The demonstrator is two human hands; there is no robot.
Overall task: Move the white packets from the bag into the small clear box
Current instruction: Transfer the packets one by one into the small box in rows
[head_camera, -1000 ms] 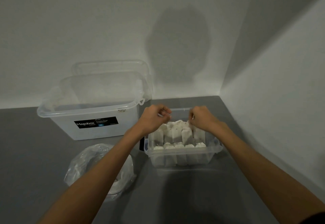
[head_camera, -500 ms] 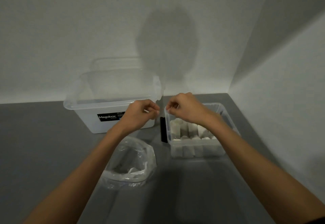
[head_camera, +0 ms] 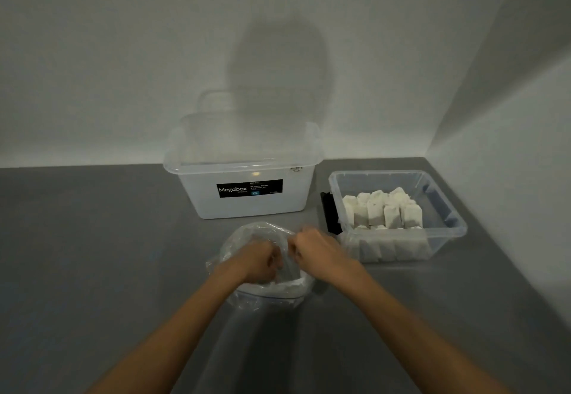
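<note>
The left hand (head_camera: 259, 262) sits inside the bag (head_camera: 262, 293), fingers curled (on what, I cannot tell) while the right hand (head_camera: 312, 251) pinches its rim.

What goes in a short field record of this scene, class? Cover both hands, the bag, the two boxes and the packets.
left hand: inside the bag, fingers curled; what it holds is hidden
right hand: fingers curled at the bag's rim, seemingly pinching it
small clear box: open, right of the bag on the table
white packets: upright in rows inside the small clear box
large clear box: behind the bag, black Megabox label facing the camera
</note>
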